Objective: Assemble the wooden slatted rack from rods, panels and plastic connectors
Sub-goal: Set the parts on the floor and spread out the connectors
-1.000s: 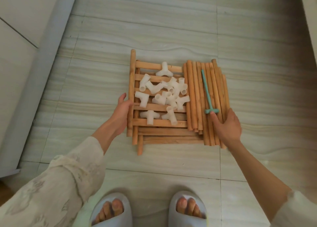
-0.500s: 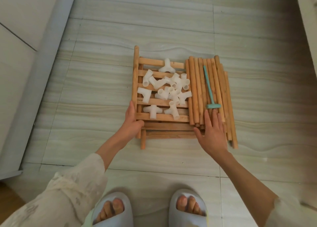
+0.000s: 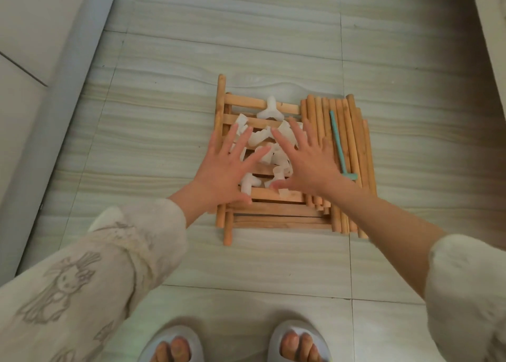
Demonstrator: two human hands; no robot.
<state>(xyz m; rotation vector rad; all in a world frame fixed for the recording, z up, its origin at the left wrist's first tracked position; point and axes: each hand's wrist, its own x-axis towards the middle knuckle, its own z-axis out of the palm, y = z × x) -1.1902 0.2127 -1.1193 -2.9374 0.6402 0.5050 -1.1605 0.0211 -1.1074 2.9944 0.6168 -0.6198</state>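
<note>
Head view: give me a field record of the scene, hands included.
surface: tiled floor
panels: stacked flat on the floor
connectors: white, loose pile on the top panel
rods: bundle lying along the panels' right side
mallet: teal, lying on the rods
left hand: fingers spread, over the connectors
right hand: fingers spread, over the connectors
held: nothing
slippers: at the bottom edge

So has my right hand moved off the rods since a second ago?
Yes. The right hand has shifted left off the wooden rods, away from the teal tool, and now lies spread over the white plastic connectors.
</note>
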